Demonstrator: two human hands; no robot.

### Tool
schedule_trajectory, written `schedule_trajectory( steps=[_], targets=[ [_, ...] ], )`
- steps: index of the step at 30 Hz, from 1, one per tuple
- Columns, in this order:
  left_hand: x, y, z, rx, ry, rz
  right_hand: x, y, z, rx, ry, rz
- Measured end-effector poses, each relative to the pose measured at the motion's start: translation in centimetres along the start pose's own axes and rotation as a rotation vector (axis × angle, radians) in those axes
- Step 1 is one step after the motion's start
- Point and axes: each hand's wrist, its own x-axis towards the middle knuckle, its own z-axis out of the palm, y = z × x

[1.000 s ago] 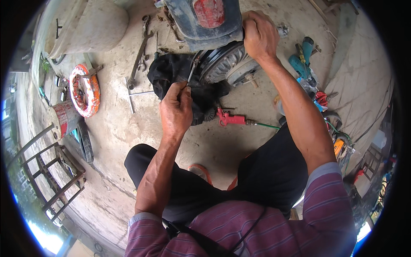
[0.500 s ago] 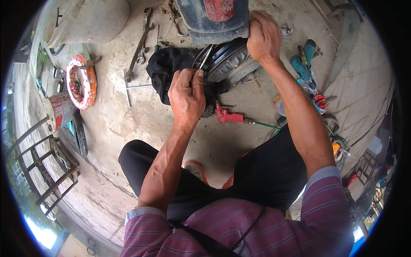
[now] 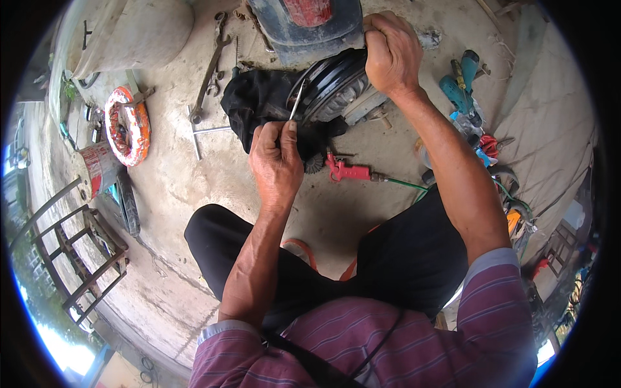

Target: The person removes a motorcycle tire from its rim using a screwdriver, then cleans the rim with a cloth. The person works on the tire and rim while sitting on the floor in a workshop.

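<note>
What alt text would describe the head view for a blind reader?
The right hand grips a round black machine part on a concrete floor, while the left hand pushes a thin metal tool against it.

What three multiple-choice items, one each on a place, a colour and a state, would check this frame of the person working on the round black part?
1. Where does the red air blow gun lie?
A. On the concrete floor, just right of the left hand
B. On top of the round black part
C. Inside the metal rack

2. What colour is the cloth under the round black part?
A. White
B. Black
C. Yellow

3. What is the left hand doing?
A. Resting flat on the floor
B. Pinching a thin metal tool whose tip meets the part
C. Hanging empty in the air

Key:
1 A, it lies on bare concrete beside that hand, with a green hose running off to the right.
2 B, the cloth is dark black throughout.
3 B, the fingers close on the tool, while the right hand grips the part's upper rim.
</note>
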Motion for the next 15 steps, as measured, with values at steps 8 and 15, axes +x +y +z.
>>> schedule_trajectory(
  steps=[8,15],
  targets=[
    [-0.7,0.3,-0.7,-0.009,-0.01,-0.083,-0.1,0.1,-0.1,0.012,0.011,-0.051],
    [1.6,3.8,1.1,0.037,0.006,0.092,-0.6,-0.2,0.0,0.025,0.03,-0.038]
  ],
)
